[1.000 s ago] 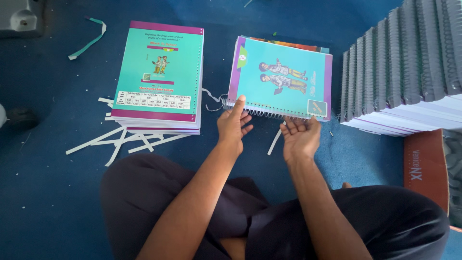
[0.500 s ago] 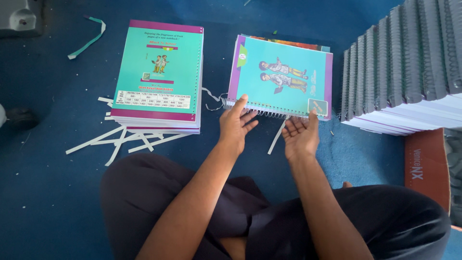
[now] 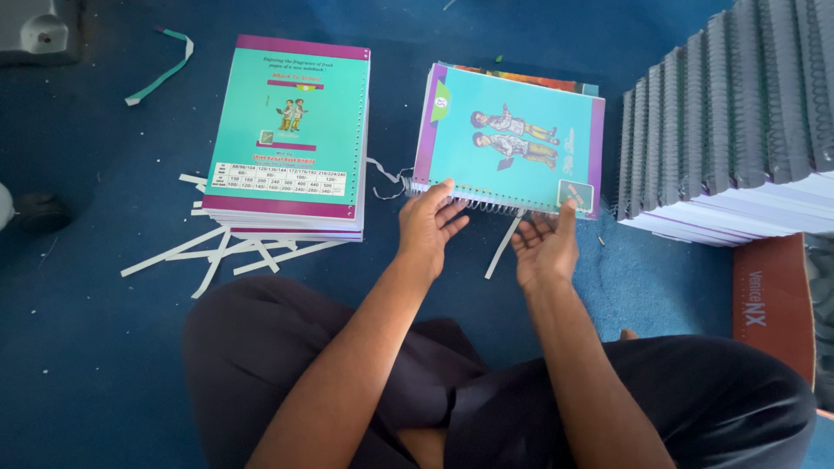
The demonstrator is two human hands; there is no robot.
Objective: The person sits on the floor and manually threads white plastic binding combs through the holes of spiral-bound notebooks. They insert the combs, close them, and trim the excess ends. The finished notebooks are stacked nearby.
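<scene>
Blue carpet floor [image 3: 78, 347]. My left hand [image 3: 427, 227] and right hand [image 3: 546, 247], fingers open, touching wire-spiral edge of teal purple-bordered notebook [image 3: 512, 139] at 12 o'clock; spiral axis 9-to-3.

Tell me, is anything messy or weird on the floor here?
Yes. White paper strips lie scattered on the blue floor, some poking from under the left notebook stack. A loose teal strip lies curled above them, and another white strip sits between the hands.

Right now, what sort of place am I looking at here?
Probably a small notebook binding workshop, worked on the floor: stacks of covered notebooks, a long row of spiral-bound books at right, and paper trimmings strewn on the blue carpet.
</scene>
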